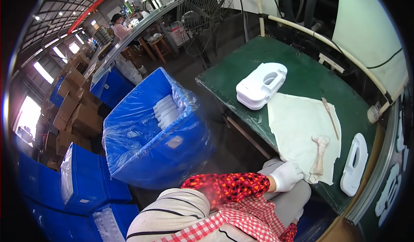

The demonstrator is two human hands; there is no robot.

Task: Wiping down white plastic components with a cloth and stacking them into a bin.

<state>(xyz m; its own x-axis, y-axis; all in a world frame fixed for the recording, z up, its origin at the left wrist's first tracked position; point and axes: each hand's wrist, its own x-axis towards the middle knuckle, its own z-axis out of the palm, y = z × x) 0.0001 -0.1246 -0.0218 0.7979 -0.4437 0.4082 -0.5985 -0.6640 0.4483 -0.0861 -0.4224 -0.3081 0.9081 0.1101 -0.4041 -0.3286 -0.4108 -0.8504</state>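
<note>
One gloved hand (286,175), loosely curled and grasping nothing, rested on the soft white cloth (302,132) covering the green table (302,76). Two smooth white moulded plastic parts (261,85) (354,164) lay beside it, and one thin wooden stick (330,117).

A gloved left hand (286,175) is rested at the near edge of a cream cloth (297,125) spread on a green table (302,69); the right hand is barely seen below the lap; a knotted rag (320,153) and a thin wooden stick (330,117) are laid on the cloth; stacked white plastic parts (261,86) are set beside it; another white part (354,164) is placed at the table's right edge; a blue bin (151,134) lined with clear plastic is seen to the left.
</note>
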